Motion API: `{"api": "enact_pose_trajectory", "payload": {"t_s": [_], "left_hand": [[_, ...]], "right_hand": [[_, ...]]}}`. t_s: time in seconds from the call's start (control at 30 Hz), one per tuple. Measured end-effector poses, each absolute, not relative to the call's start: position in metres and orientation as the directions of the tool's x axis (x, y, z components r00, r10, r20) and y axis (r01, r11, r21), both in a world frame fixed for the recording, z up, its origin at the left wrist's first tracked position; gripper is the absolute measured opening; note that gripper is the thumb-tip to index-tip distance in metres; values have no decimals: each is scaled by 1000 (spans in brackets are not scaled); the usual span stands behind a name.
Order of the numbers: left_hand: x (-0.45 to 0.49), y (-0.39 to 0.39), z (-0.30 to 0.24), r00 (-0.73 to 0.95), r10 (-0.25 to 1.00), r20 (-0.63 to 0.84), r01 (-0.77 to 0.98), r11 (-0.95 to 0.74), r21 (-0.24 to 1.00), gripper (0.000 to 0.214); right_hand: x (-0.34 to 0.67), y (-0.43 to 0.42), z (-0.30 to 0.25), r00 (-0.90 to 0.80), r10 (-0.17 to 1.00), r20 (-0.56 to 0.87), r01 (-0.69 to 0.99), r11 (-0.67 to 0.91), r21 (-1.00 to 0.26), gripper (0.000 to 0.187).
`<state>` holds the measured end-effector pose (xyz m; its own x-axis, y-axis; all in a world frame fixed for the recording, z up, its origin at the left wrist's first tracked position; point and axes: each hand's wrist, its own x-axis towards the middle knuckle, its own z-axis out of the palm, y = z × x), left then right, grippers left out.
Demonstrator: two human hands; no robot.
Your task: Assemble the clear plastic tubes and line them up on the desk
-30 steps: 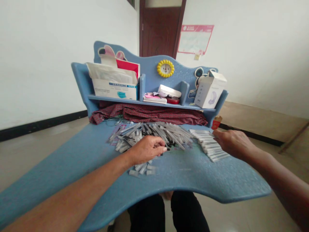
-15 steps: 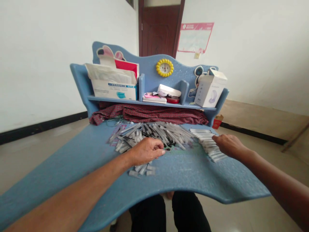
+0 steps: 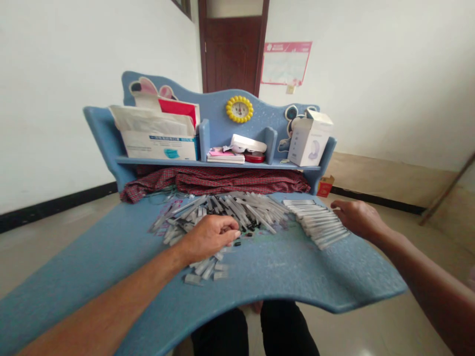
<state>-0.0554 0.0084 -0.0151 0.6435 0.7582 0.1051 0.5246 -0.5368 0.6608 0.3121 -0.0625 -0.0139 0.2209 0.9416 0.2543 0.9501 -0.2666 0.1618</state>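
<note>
A loose heap of thin grey sticks [image 3: 226,210] lies in the middle of the blue desk [image 3: 282,269]. My left hand [image 3: 208,236] rests on the near edge of the heap, its fingers curled and pinched over sticks. To the right, a neat row of the same grey sticks [image 3: 317,222] lies side by side. My right hand [image 3: 354,217] lies at the right end of that row, fingers bent down against the sticks; what it grips, if anything, is hidden. A few short grey pieces [image 3: 206,272] lie near my left wrist.
A red checked cloth [image 3: 218,179] lies under the desk's shelf. The shelf holds a mask box [image 3: 159,141], books [image 3: 225,155], a white carton [image 3: 309,138] and a yellow clock [image 3: 239,109]. A small red box [image 3: 325,186] stands behind the desk; a dark door [image 3: 232,52] is beyond.
The view shifted left and down a little. My right hand drew back slightly along the row of sticks. My left hand stayed on the heap.
</note>
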Motion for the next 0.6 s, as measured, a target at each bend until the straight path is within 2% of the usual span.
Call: {"api": "enact_pose_trajectory", "payload": {"t_s": [0.23,0.43,0.6], "left_hand": [[-60,16,-16,582,787,206,555,-569,606,26],[-62,23,-18,545,797,258,605,-588,537,26],[-60,26,-17,533,810,245,636,-574,515,26]], "right_hand": [[311,-58,-23,167,952,258,981,-186,52,36],[294,-50,-31,80,983,168,997,-82,1,48],[291,-42,-34,45,991,128,999,-45,-6,56]]}}
